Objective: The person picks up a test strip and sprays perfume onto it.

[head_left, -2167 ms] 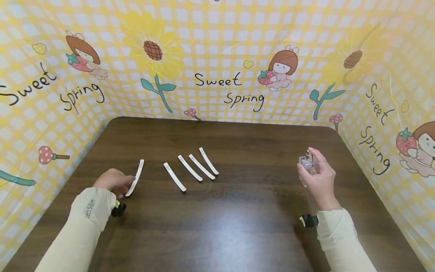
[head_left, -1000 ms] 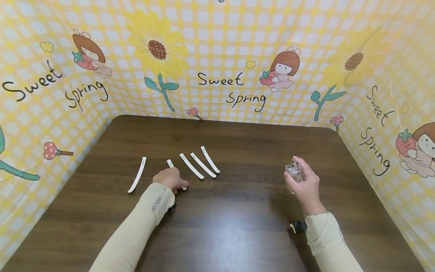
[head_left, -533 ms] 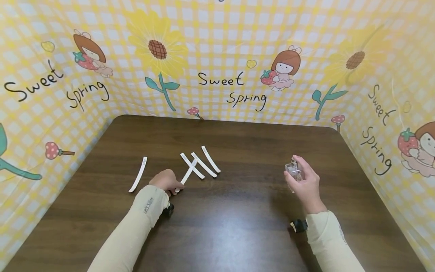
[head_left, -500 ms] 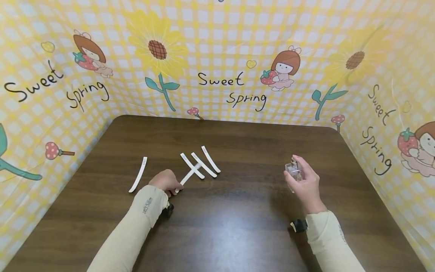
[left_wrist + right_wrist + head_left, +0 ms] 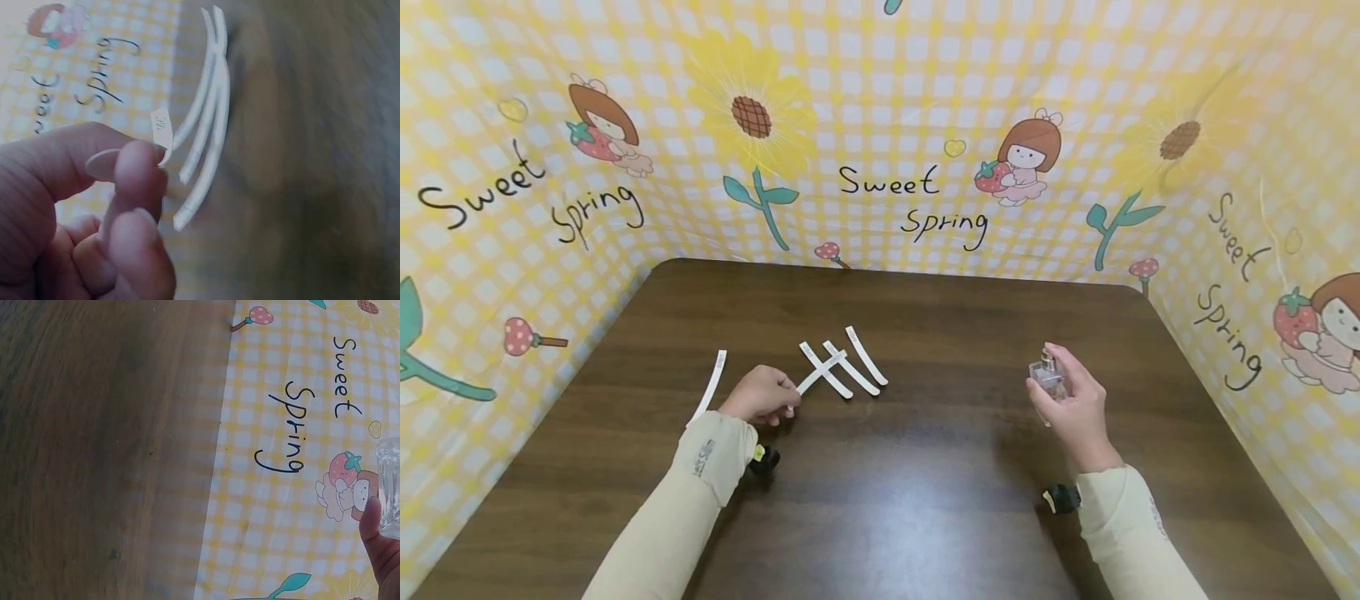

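Observation:
My left hand (image 5: 763,396) pinches the near end of a white perfume test strip (image 5: 808,382) between thumb and fingertips. In the left wrist view the held strip (image 5: 162,128) points away, its small print facing the camera. Beyond it in the head view lie three more strips, a left one (image 5: 813,357), a middle one (image 5: 853,371) and a right one (image 5: 867,357). My right hand (image 5: 1081,408) holds a clear glass perfume bottle (image 5: 1043,377) upright, index finger on its spray top. The right wrist view shows only part of the bottle (image 5: 390,487) and a finger.
Another white strip (image 5: 709,379) lies left of the left hand, its near end hidden behind the wrist. The dark wooden table (image 5: 925,467) is bordered by a yellow checked printed cloth (image 5: 880,100) at the back and sides.
The left hand let go of the far-left strip, moved right, took another strip off the table, turned it and raised it slightly. The right hand shifted left with the perfume bottle, then stayed still.

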Available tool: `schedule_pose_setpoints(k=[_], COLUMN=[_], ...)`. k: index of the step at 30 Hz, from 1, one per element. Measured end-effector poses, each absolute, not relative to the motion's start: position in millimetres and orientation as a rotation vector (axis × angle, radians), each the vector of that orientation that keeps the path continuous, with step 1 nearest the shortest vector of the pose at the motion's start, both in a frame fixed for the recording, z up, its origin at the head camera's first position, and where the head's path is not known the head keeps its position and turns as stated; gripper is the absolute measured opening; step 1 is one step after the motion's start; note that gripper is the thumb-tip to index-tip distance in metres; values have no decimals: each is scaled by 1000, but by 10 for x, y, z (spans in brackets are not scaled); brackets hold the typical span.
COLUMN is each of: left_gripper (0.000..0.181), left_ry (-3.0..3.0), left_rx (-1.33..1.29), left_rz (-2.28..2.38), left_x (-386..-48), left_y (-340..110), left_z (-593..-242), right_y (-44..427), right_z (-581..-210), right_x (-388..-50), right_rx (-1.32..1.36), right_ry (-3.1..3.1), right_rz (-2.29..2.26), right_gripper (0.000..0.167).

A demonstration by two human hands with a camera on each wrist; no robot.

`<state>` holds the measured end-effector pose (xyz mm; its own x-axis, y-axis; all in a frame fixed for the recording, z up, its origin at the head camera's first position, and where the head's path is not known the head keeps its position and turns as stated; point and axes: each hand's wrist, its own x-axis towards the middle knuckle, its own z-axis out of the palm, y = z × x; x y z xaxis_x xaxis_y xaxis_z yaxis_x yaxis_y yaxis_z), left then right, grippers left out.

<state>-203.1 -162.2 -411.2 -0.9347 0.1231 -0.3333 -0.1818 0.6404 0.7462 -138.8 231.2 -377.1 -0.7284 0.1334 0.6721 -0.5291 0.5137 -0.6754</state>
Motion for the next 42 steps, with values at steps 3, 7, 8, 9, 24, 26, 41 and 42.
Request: schedule_pose_setpoints(k=[3,7,8,9,24,26,41,42], left_gripper=[9,10,10,10,6,5,7,6], left_ry=[2522,2527,2523,2514,2464,2462,2398,2398], left_rx=[-14,17,31,42,350,347,419,421], left_rz=[1241,1299,1318,1340,1340,1329,1295,1296], left_x=[-2020,-2015,-2010,-2007,-1864,-1868,-1891,-1889], left_y=[-1577,-1498,-1471,-1440,-959,-966,-890,-884], left_z=[-4037,-3951,-3927,-3907,-3609,-3613,-3591,-3591], right_y=[2314,2304,2304,2308,2227,2179,1970,1943], right_z=[-3749,-3729,-3733,-3741,-3959,-4023,-4039,-3986], right_x=[-1390,-1409,-1419,-1432,-1570,-1609,-1573,-1540], right_rx=[331,368,375,382,389,411,370,360], right_ry=[-2081,-2091,-2096,-2099,-2088,-2107,-2084,-2092], right_rz=[1228,1197,1181,1171,1165,1156,1125,1145], right_gripper=[49,48,48,48,52,53,43,43])
